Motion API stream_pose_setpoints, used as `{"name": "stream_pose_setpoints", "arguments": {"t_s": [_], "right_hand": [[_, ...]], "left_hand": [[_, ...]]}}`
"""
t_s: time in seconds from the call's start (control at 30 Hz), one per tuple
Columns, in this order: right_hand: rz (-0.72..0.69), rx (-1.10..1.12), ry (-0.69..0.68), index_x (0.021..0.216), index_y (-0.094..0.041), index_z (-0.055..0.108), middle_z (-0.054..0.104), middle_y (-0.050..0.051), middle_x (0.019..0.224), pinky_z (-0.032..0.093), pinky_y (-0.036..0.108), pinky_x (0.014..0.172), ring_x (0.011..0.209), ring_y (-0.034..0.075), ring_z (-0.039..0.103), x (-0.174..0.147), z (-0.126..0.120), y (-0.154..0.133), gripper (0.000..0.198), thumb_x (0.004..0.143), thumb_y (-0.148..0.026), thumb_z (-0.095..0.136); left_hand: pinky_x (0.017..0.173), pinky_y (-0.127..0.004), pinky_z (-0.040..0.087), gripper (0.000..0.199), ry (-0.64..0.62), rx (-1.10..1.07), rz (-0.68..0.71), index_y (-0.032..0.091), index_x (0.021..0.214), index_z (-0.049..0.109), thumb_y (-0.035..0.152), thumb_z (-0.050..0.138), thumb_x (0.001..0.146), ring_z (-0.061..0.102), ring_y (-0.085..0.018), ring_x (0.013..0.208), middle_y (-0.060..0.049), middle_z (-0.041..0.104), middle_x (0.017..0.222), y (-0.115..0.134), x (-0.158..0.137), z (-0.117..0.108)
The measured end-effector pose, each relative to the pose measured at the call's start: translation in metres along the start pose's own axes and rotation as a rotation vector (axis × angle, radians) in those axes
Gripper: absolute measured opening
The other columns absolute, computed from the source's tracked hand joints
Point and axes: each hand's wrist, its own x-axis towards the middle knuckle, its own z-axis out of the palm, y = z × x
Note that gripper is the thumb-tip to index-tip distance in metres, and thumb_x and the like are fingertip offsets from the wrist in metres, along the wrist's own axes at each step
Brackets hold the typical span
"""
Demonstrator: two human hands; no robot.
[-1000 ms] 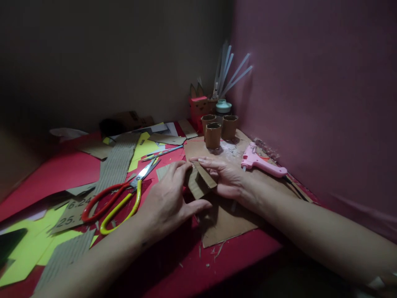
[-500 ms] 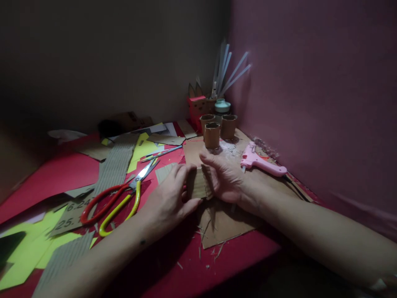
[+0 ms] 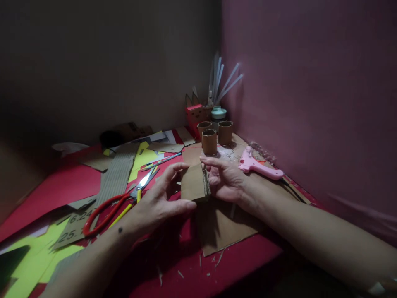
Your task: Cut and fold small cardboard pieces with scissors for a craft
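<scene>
Between my two hands is a small rectangular cardboard piece (image 3: 194, 183), held above the work surface. Its smooth brown face is toward me, and a thick, ribbed layered edge shows on its right side. My left hand (image 3: 163, 194) has its thumb along the lower edge and its fingers at the upper left corner. On the other side, my right hand (image 3: 225, 178) pinches the right edge, with some fingers curled behind it. Below lies a flat cardboard sheet (image 3: 229, 231). Scissors (image 3: 107, 211) with red and yellow handles rest left of my left hand.
Several small cardboard tubes, one at the front (image 3: 209, 143), stand behind my hands. A pink glue gun (image 3: 260, 166) lies to the right by the wall. A corrugated strip (image 3: 116, 174), yellow paper (image 3: 34, 256) and a pen (image 3: 164, 160) spread over the left side.
The cardboard piece has turned from its ribbed face to its smooth face. My left hand has shifted left and opened its grip wider. The whole view has tilted slightly.
</scene>
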Motion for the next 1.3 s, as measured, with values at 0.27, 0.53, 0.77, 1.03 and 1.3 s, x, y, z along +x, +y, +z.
{"name": "stream_pose_setpoints", "arguments": {"t_s": [0.27, 0.53, 0.77, 1.03, 1.3], "right_hand": [[-0.142, 0.023, 0.121, 0.074, -0.017, 0.056, 0.063, -0.002, 0.064, 0.042, 0.027, 0.064, 0.062, 0.013, 0.059, 0.002, 0.005, 0.014, 0.037, 0.05, -0.011, 0.083], [-0.084, 0.009, 0.2, 0.07, -0.016, 0.057, 0.057, -0.001, 0.059, 0.041, 0.027, 0.062, 0.059, 0.012, 0.053, 0.004, 0.006, 0.009, 0.023, 0.058, 0.004, 0.058], [-0.027, 0.099, 0.059, 0.081, -0.016, 0.06, 0.062, 0.004, 0.074, 0.046, 0.037, 0.079, 0.076, 0.019, 0.059, -0.001, 0.009, 0.009, 0.017, 0.068, -0.016, 0.071], [-0.124, 0.021, 0.071, 0.089, -0.017, 0.059, 0.064, 0.004, 0.08, 0.046, 0.035, 0.078, 0.076, 0.018, 0.059, 0.0, 0.007, 0.013, 0.031, 0.063, 0.001, 0.06], [-0.144, 0.191, -0.024, 0.096, -0.015, 0.059, 0.065, 0.004, 0.086, 0.046, 0.032, 0.088, 0.088, 0.018, 0.062, -0.002, 0.01, 0.009, 0.039, 0.062, 0.003, 0.055]], "left_hand": [[0.084, -0.031, 0.05, 0.057, 0.016, -0.196, 0.013, 0.034, 0.118, 0.051, 0.015, 0.076, 0.071, 0.06, -0.021, 0.102, -0.001, 0.059, 0.116, -0.002, 0.005, 0.0], [0.088, -0.041, 0.048, 0.059, 0.03, 0.224, -0.052, 0.025, 0.125, 0.05, 0.028, 0.076, 0.072, 0.057, -0.028, 0.107, -0.009, 0.06, 0.115, 0.0, 0.003, -0.002], [0.084, -0.039, 0.051, 0.053, 0.028, 0.555, 0.016, 0.028, 0.128, 0.052, 0.029, 0.069, 0.078, 0.06, -0.026, 0.102, -0.008, 0.061, 0.121, 0.003, 0.002, -0.004], [0.053, -0.027, 0.052, 0.057, 0.094, -0.038, -0.192, 0.021, 0.14, 0.039, 0.037, 0.059, 0.088, 0.064, -0.017, 0.058, -0.002, 0.067, 0.073, -0.002, 0.005, 0.0], [0.04, -0.016, 0.046, 0.036, 0.137, -0.357, -0.273, 0.013, 0.111, 0.057, 0.027, 0.069, 0.081, 0.058, -0.01, 0.04, -0.003, 0.068, 0.059, -0.01, 0.009, 0.006]]}}
